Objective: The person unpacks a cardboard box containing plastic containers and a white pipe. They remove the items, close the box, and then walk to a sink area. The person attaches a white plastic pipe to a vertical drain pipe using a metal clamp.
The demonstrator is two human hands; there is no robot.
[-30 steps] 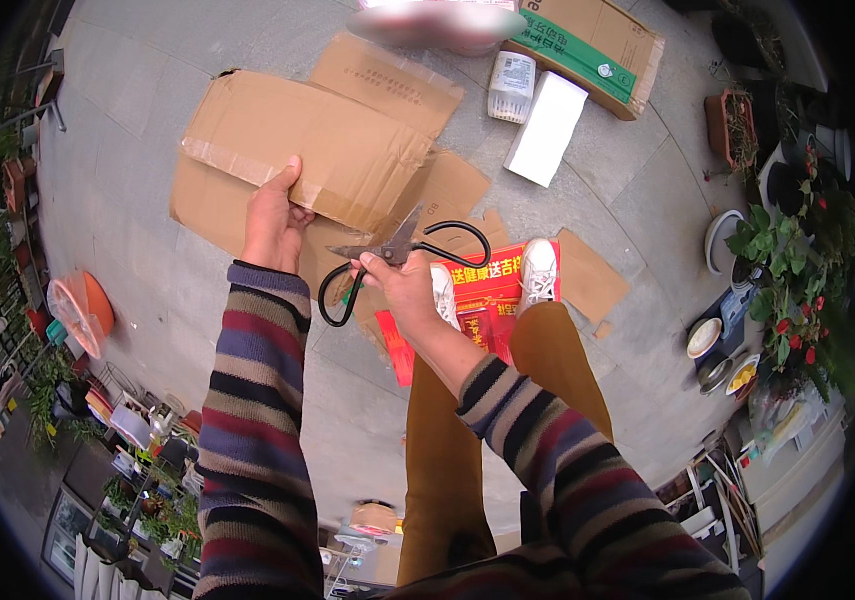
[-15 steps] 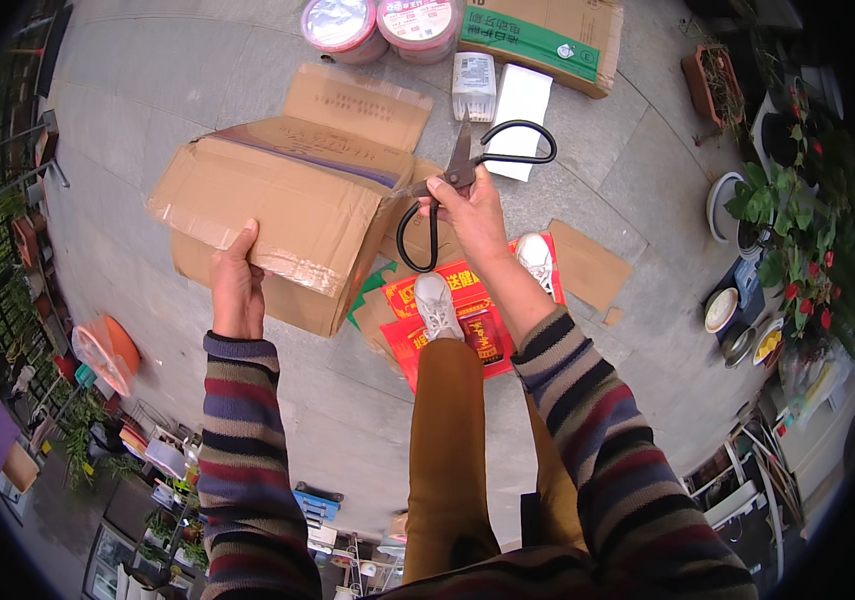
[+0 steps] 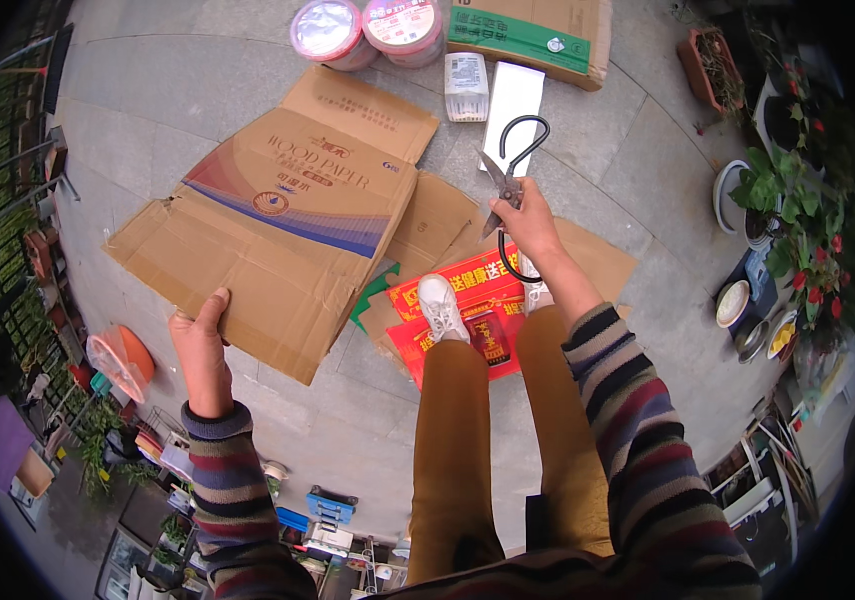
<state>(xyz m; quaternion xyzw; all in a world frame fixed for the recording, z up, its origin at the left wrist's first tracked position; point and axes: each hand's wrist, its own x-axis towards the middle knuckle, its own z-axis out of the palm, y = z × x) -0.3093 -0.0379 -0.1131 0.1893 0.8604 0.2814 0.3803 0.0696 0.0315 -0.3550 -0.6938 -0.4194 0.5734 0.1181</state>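
While left hand [image 3: 206,348] pinches near edge of opened-out cardboard box [image 3: 278,235] ahead-left, I see right hand [image 3: 536,222] closed round scissors [image 3: 509,190], blades wide; unfolding step, I judge, next calling for steady left grip.

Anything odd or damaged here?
Odd grip: the scissors are held near the pivot, blades apart, by the right hand, not by the black handles. Also, the left shoe stands on a red printed sheet.

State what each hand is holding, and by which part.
The left hand grips the brown cardboard by its near edge, thumb on top. The right hand holds the black-handled scissors near the pivot, blades spread apart.
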